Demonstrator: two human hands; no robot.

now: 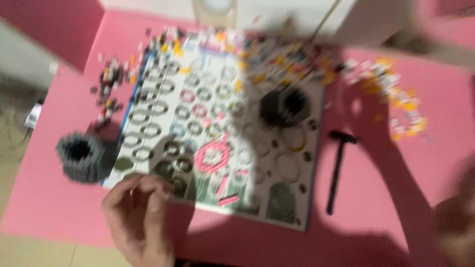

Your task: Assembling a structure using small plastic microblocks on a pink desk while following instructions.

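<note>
Head view: the frame is smeared by motion, so fine detail is lost. The left hand (141,217) is seen at the lower left, its grip drawn together with thumb and fingertips (148,185) pinched at the near edge of the large printed instruction sheet with ring-shaped diagrams (217,133); whether a small piece is pinched or only the sheet's edge is touched cannot be told. The sheet lies flat on the pink tabletop (376,173), its long axis running away from the hand toward the scattered small building pieces (297,57) at the far edge. Just beside the hand, up and to its left, stands a grey ring-shaped stack of small bricks (81,158), off the sheet. A darker, similar ring (284,106) rests on the sheet, well apart. A black hammer-shaped tool (337,170) lies right of the sheet. The right hand (457,222) shows only as a blurred shape at the lower right edge; its grip cannot be told.
</note>
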